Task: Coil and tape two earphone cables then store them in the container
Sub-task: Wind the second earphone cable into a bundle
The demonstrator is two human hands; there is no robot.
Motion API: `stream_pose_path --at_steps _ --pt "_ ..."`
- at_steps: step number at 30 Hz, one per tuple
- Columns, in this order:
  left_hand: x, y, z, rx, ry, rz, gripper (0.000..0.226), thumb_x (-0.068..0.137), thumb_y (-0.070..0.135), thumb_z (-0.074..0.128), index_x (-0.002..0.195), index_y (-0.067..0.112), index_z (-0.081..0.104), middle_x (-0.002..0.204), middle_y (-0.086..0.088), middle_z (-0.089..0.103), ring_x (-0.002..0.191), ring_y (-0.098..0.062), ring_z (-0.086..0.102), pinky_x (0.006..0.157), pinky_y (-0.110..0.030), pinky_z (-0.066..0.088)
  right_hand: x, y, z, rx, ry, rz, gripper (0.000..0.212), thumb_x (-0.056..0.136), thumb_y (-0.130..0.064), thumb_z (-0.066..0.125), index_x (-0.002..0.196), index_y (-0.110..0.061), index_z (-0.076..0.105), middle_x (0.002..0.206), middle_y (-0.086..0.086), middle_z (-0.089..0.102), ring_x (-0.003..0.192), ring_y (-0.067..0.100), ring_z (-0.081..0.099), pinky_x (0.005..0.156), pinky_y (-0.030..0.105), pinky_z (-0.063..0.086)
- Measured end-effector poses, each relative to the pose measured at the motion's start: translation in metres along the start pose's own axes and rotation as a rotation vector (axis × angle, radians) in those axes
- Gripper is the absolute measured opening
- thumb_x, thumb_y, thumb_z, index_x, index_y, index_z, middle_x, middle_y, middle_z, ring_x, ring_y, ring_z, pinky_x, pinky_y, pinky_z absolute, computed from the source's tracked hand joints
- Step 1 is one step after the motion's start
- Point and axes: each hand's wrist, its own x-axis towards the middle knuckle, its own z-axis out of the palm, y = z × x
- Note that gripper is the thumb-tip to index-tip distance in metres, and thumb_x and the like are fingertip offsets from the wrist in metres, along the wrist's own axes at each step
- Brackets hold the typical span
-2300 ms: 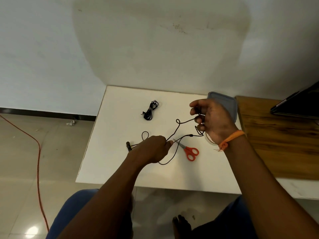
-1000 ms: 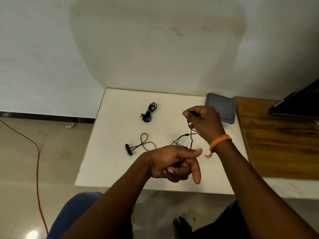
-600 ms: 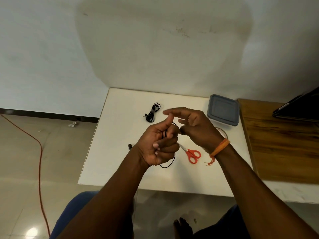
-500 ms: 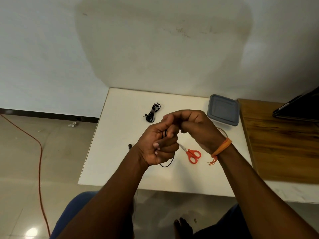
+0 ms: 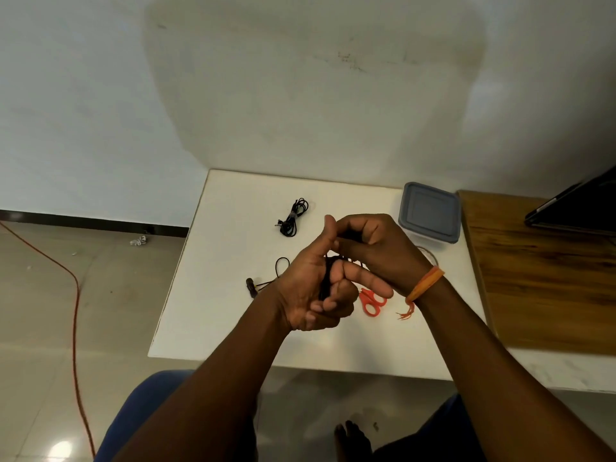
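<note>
The left hand (image 5: 310, 295) grips a black cable (image 5: 325, 281) wound on its fingers, above the white table (image 5: 216, 295). The right hand (image 5: 376, 251) pinches the same cable at the top. A coiled cable (image 5: 293, 217) lies farther back, and the closed container (image 5: 430, 211) stands at the right.

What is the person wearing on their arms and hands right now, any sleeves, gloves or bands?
Both forearms are bare, with no sleeves or gloves in view. The right wrist carries an orange thread band with frayed loose ends hanging from it. The left hand and right hand show no rings or markings.
</note>
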Motion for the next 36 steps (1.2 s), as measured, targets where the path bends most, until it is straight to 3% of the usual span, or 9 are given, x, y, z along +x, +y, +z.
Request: stream_pose_path --at_steps 6,12,16,18,22,25,29,32,36 --pt "-0.002 0.003 0.001 0.047 0.04 0.045 0.104 0.079 0.084 0.027 0.103 -0.008 0.068 0.036 -0.005 0.044 0.022 -0.01 0.032 0.031 -0.011 0.031 0.003 0.005 0.001 -0.036 0.019 0.033 0.01 0.091 -0.01 0.062 0.092 -0.013 0.072 0.082 -0.005 0.071 0.078 0.007 0.068 0.072 0.018 0.053" --pt "-0.007 0.01 -0.001 -0.049 -0.026 0.102 0.101 0.073 0.085 0.04 0.105 -0.007 0.068 0.037 -0.005 0.045 0.024 -0.011 0.037 0.032 -0.012 0.029 0.007 0.011 -0.001 -0.177 0.104 0.005 0.01 0.091 -0.019 0.065 0.091 -0.015 0.074 0.088 -0.006 0.072 0.08 0.008 0.066 0.072 0.021 0.053" --pt "-0.007 0.012 -0.003 -0.123 -0.034 0.233 0.08 0.091 0.066 0.027 0.106 0.002 0.071 0.041 -0.004 0.054 0.025 -0.009 0.045 0.031 -0.014 0.039 0.006 0.015 0.003 -0.338 0.045 0.007 0.02 0.092 -0.012 0.059 0.073 -0.017 0.066 0.068 -0.004 0.064 0.062 0.003 0.056 0.061 0.023 0.043" --pt "-0.008 0.016 -0.006 -0.222 -0.02 0.323 0.076 0.096 0.06 0.021 0.118 0.003 0.066 0.058 -0.009 0.067 0.03 -0.01 0.051 0.031 -0.018 0.044 0.004 0.015 0.01 -0.302 0.01 0.096 0.027 0.096 -0.017 0.053 0.07 -0.013 0.062 0.062 0.001 0.058 0.052 0.001 0.048 0.057 0.024 0.038" --pt "-0.011 0.025 -0.005 -0.274 0.243 0.543 0.074 0.099 0.058 0.018 0.123 0.005 0.064 0.104 -0.015 0.073 0.04 -0.008 0.055 0.04 -0.02 0.051 0.004 0.013 0.025 -0.342 -0.073 0.183 0.039 0.099 -0.025 0.05 0.061 -0.03 0.052 0.058 -0.004 0.052 0.044 0.001 0.043 0.053 0.021 0.034" --pt "-0.012 0.029 -0.003 -0.301 0.35 0.668 0.074 0.099 0.06 0.018 0.136 0.004 0.048 0.128 -0.019 0.062 0.07 -0.02 0.072 0.062 -0.03 0.06 0.002 0.008 0.03 -0.263 -0.125 0.229 0.033 0.099 -0.023 0.049 0.069 -0.034 0.055 0.062 0.001 0.052 0.046 0.008 0.047 0.051 0.024 0.041" --pt "-0.013 0.032 -0.006 -0.344 0.45 0.729 0.069 0.1 0.058 0.022 0.14 0.006 0.043 0.134 -0.021 0.058 0.109 -0.038 0.065 0.078 -0.041 0.059 0.0 0.009 0.036 -0.286 -0.224 0.278 0.019 0.1 -0.023 0.048 0.097 -0.02 0.067 0.065 -0.001 0.059 0.045 0.013 0.06 0.056 0.022 0.053" --pt "-0.011 0.032 -0.01 -0.296 0.571 0.75 0.06 0.102 0.052 0.028 0.139 0.007 0.043 0.131 -0.019 0.06 0.11 -0.042 0.064 0.083 -0.047 0.057 0.001 0.01 0.038 -0.296 -0.263 0.283 0.023 0.099 -0.022 0.051 0.108 -0.013 0.069 0.069 -0.006 0.057 0.062 0.018 0.064 0.069 0.033 0.061" --pt "-0.01 0.034 -0.01 -0.127 0.789 0.757 0.047 0.102 0.044 0.037 0.133 0.009 0.045 0.128 -0.017 0.061 0.102 -0.041 0.067 0.084 -0.054 0.056 0.002 0.006 0.029 -0.231 -0.271 0.346 0.022 0.096 -0.024 0.057 0.109 -0.012 0.07 0.065 -0.001 0.054 0.053 0.012 0.058 0.054 0.028 0.058"
